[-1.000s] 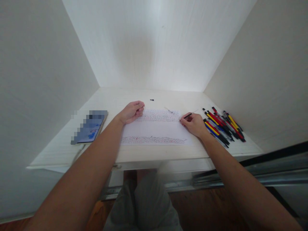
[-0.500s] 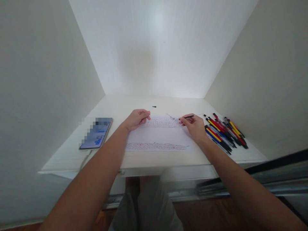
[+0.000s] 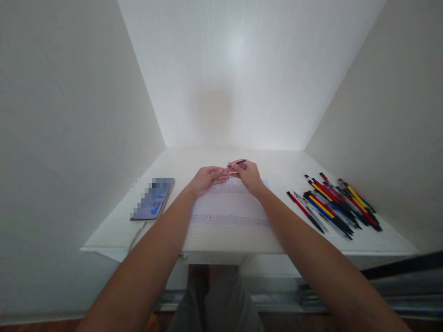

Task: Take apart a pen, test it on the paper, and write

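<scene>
My right hand [image 3: 247, 175] is closed around a thin pen [image 3: 241, 161] whose black end sticks up past the fingers. My left hand [image 3: 209, 179] is brought up against it, fingertips almost meeting the right ones, thumb pressed to the fingers. Whatever lies between the left fingertips is too small to make out. Below both hands a white sheet of paper [image 3: 231, 203] lies on the table, with bands of tiny dark and reddish marks along its far and near parts. The hands and forearms cover some of the sheet.
A pile of pens [image 3: 339, 203] in black, red, yellow and blue lies at the right, with one red-and-black pen [image 3: 304, 211] at its left side. A phone [image 3: 154, 200] with a cable rests at the left. White walls [image 3: 221, 92] enclose the table [image 3: 221, 240].
My right hand has moved left and away from me with the pen, meeting my left hand. The small black piece at the table's back no longer shows. The view has shifted slightly.
</scene>
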Motion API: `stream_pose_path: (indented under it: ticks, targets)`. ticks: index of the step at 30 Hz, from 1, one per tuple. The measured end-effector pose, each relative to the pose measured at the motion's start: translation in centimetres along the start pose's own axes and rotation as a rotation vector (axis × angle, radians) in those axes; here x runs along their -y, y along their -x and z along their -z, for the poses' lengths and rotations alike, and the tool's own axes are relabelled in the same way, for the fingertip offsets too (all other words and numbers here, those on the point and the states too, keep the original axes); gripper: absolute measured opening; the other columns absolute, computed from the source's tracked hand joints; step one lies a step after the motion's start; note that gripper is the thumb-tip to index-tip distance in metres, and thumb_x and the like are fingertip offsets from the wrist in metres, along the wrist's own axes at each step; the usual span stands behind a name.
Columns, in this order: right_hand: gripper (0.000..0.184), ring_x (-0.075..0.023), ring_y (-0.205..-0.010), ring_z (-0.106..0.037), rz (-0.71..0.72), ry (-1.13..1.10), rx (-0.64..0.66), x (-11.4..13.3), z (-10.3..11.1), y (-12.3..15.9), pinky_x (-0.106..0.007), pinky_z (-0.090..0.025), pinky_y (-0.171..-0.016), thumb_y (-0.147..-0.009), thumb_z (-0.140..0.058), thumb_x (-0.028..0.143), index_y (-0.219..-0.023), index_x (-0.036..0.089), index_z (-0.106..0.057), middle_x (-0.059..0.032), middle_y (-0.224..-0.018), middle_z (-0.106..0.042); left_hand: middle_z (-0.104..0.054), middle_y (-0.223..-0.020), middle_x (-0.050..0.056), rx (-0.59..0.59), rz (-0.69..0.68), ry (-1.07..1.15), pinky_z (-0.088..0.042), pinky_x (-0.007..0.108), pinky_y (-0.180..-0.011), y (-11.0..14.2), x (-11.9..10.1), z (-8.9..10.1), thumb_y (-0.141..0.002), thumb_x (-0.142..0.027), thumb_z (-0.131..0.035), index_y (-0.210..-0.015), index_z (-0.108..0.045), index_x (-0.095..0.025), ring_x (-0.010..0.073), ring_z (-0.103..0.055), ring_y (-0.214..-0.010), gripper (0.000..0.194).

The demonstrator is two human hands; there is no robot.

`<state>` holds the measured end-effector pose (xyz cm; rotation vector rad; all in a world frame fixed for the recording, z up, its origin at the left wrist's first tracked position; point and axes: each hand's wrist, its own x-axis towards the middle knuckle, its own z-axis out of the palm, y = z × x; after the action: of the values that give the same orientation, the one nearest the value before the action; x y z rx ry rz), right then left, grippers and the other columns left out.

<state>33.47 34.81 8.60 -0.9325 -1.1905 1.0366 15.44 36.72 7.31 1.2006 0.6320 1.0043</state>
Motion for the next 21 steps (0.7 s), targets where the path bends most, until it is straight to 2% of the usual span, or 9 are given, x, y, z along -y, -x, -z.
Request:
stream_pose_path:
  ticks: [4, 10, 17, 21]
  targets:
    - [0.019, -0.0190, -0.078, -0.072, 0.022, 0.067, 0.023, -0.21, 0.48, -0.13, -0.036, -0.063, -0.076, -0.076, -0.077, 0.036, -0.079, 0.017, -0.072, -0.0066, -0.082, -0.075, -0.078, -0.100, 0.016, 0.006, 0.010, -0.055, -0.056, 0.040, -0.097, 0.07, -0.34, -0.23, -0.076, -0.032, -0.088, -0.092, -0.078, -0.009, 0.0209, -0.073, -0.089, 0.029]
    - [0.013, -0.0175, -0.074, -0.071, 0.046, 0.149, 0.040, -0.25, 0.37, -0.16, -0.036, -0.063, -0.075, -0.078, -0.073, 0.030, -0.077, 0.017, -0.073, -0.0057, -0.080, -0.075, -0.078, -0.105, 0.017, 0.029, 0.001, -0.080, -0.055, 0.040, -0.098, 0.05, -0.18, -0.07, -0.082, -0.032, -0.083, -0.096, -0.077, -0.010, 0.0207, -0.073, -0.093, 0.026]
    - [0.014, -0.0183, -0.079, -0.072, 0.034, 0.134, 0.028, 0.05, 0.37, 0.05, -0.036, -0.063, -0.078, -0.080, -0.073, 0.030, -0.081, 0.016, -0.074, -0.0082, -0.086, -0.076, -0.078, -0.103, 0.016, 0.032, -0.007, -0.154, -0.057, 0.036, -0.094, 0.17, -0.55, -0.21, -0.083, -0.027, -0.082, -0.092, -0.078, -0.010, 0.0188, -0.072, -0.090, 0.019]
    - [0.015, -0.0181, -0.076, -0.071, 0.049, 0.252, 0.067, -0.32, 0.75, -0.10, -0.034, -0.061, -0.074, -0.080, -0.072, 0.032, -0.079, 0.016, -0.075, -0.0062, -0.080, -0.076, -0.078, -0.101, 0.017, 0.024, -0.007, -0.195, -0.057, 0.036, -0.091, 0.27, -0.61, -0.46, -0.082, -0.028, -0.082, -0.092, -0.077, -0.009, 0.0189, -0.072, -0.086, 0.022]
